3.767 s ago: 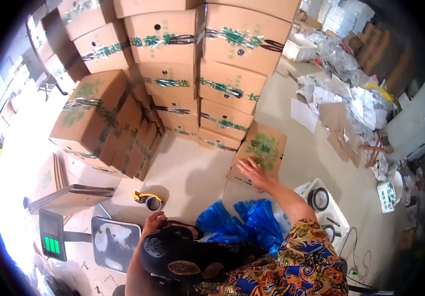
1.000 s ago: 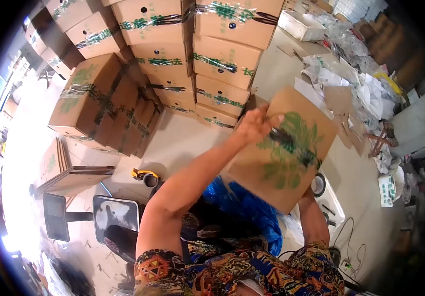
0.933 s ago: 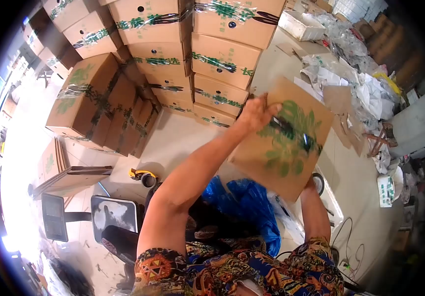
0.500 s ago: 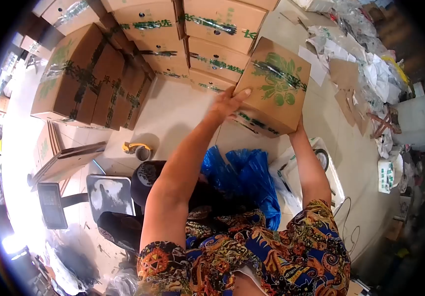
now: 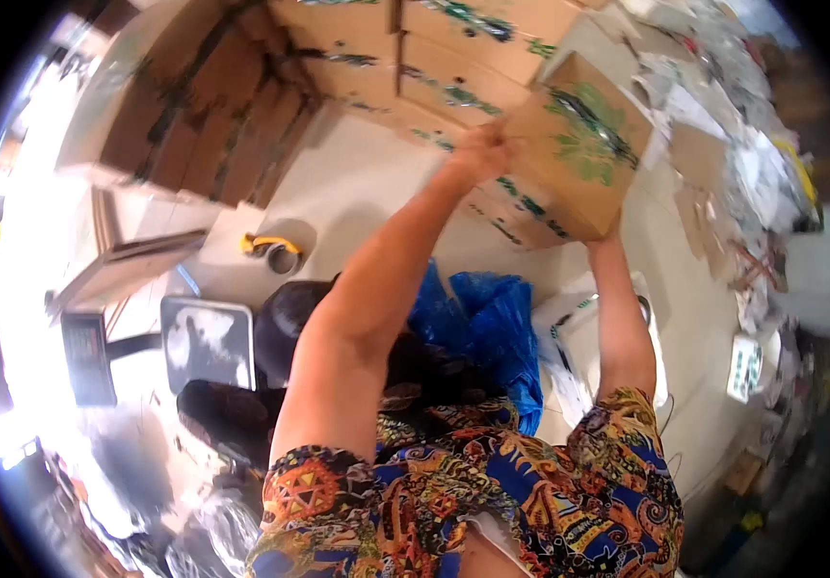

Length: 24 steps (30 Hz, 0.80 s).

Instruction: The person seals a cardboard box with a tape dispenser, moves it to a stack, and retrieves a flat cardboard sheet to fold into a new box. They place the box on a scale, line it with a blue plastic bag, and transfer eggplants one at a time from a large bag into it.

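Note:
A taped cardboard box [image 5: 579, 144] with a green plant print is held out in front of me, tilted, beside the stacked boxes. My left hand [image 5: 480, 154] grips its left edge, fingers bent at the corner. At the lower right corner, my right hand [image 5: 607, 236] holds the box from its far side; most of its fingers are hidden behind the cardboard. Blue plastic bags [image 5: 492, 323] lie below the box, near my legs.
Stacked cartons [image 5: 444, 77] stand ahead, with another stack [image 5: 184, 106] at the left. A yellow tape dispenser [image 5: 275, 250] lies on the floor near a scale [image 5: 208, 342]. A white foam box [image 5: 579, 337] sits beneath my right arm. Plastic scraps [image 5: 762, 173] line the right side.
The view has shifted, so the surroundings sit differently in the frame. The held box appears farther right and slightly higher, and both hands still hold it.

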Each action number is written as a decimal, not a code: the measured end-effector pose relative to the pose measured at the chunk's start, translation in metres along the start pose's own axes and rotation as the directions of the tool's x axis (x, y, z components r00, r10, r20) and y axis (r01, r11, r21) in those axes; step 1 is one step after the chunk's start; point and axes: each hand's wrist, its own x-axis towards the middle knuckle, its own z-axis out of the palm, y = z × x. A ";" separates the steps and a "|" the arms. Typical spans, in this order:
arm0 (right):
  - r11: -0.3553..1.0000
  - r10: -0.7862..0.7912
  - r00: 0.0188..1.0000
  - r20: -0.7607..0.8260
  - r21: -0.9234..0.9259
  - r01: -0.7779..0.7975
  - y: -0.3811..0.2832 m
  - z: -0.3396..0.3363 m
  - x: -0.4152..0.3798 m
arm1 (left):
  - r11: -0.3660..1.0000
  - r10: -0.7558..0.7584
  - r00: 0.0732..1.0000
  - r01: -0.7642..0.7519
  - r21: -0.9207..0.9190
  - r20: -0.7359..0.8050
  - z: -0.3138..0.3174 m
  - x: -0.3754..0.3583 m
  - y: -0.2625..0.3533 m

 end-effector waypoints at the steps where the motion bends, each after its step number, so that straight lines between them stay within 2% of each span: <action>1: 1.000 0.019 0.994 0.105 -0.026 -0.016 0.007 -0.019 0.008 | 0.980 0.075 0.996 -0.084 0.178 0.053 -0.004 0.008 -0.009; 2: 0.989 0.143 0.988 0.062 0.015 -0.145 0.012 -0.009 -0.005 | 0.871 0.196 0.972 -0.232 0.432 0.128 -0.008 0.020 -0.022; 3: 0.975 0.202 0.962 -0.184 -0.050 -0.215 0.025 -0.017 -0.016 | 0.724 0.242 0.951 -0.310 0.616 0.194 -0.016 0.024 -0.023; 4: 0.950 0.248 0.874 -0.418 -0.073 -0.305 0.038 -0.026 -0.028 | 0.581 0.268 0.933 -0.357 0.731 0.242 -0.024 0.023 -0.018; 6: 0.883 0.369 0.855 -0.364 -0.151 -0.445 0.067 -0.102 -0.038 | 0.577 0.114 0.977 -0.213 0.789 0.181 -0.054 -0.020 0.039; 7: 0.834 0.319 0.728 -0.607 -0.186 -0.520 0.084 -0.097 -0.051 | 0.615 0.135 0.985 -0.171 0.770 0.110 -0.078 -0.047 0.052; 8: 0.791 0.443 0.772 -0.457 -0.207 -0.576 0.098 -0.124 -0.052 | 0.654 0.155 0.987 -0.132 0.745 0.039 -0.102 -0.073 0.065; 10: 0.617 0.577 0.739 -0.348 -0.407 -0.674 0.133 -0.092 -0.066 | 0.686 0.293 0.949 -0.124 0.717 -0.116 -0.148 -0.141 0.083; 11: 0.538 0.610 0.757 -0.232 -0.580 -0.612 0.147 -0.033 -0.080 | 0.751 0.194 0.950 0.018 0.660 -0.246 -0.166 -0.181 0.094; 12: 0.452 0.648 0.752 -0.123 -0.732 -0.509 0.154 0.049 -0.093 | 0.767 0.195 0.926 0.061 0.639 -0.323 -0.186 -0.216 0.091; 13: 0.463 0.627 0.779 0.021 -0.814 -0.350 0.165 0.104 -0.107 | 0.767 0.105 0.920 0.167 0.620 -0.378 -0.196 -0.250 0.086; 14: 0.461 0.613 0.772 0.168 -0.869 -0.177 0.178 0.154 -0.107 | 0.728 0.197 0.902 0.127 0.674 -0.383 -0.213 -0.283 0.068; 15: 0.301 0.667 0.730 0.150 -0.950 -0.080 0.198 0.192 -0.090 | 0.785 0.080 0.885 0.228 0.576 -0.459 -0.218 -0.321 0.067; 16: 0.327 0.574 0.690 0.440 -0.896 0.299 0.216 0.244 -0.094 | 0.836 0.041 0.865 0.244 0.491 -0.500 -0.231 -0.358 0.052; 17: 0.275 0.589 0.624 0.514 -0.853 0.444 0.238 0.286 -0.083 | 0.860 -0.122 0.807 0.376 0.344 -0.577 -0.236 -0.393 0.050; 18: 0.285 0.594 0.541 0.595 -0.785 0.551 0.261 0.329 -0.075 | 0.890 -0.155 0.755 0.387 0.242 -0.638 -0.239 -0.429 0.037; 19: 0.391 0.453 0.467 0.759 -0.640 0.662 0.283 0.377 -0.087 | 0.869 -0.188 0.691 0.449 0.210 -0.698 -0.241 -0.459 0.032; 20: 0.419 0.412 0.375 0.830 -0.538 0.731 0.300 0.423 -0.094 | 0.861 -0.202 0.597 0.487 0.151 -0.776 -0.240 -0.484 0.021; 21: 0.334 0.399 0.355 0.845 -0.495 0.802 0.322 0.462 -0.099 | 0.854 -0.221 0.544 0.508 0.108 -0.809 -0.243 -0.509 0.001; 23: 0.253 0.256 0.174 0.951 -0.240 0.937 0.373 0.523 -0.110 | 0.836 -0.290 0.442 0.549 0.000 -0.849 -0.241 -0.543 -0.020; 24: 0.170 0.234 0.114 0.965 -0.156 0.973 0.395 0.548 -0.119 | 0.864 -0.305 0.422 0.500 -0.062 -0.854 -0.238 -0.555 -0.033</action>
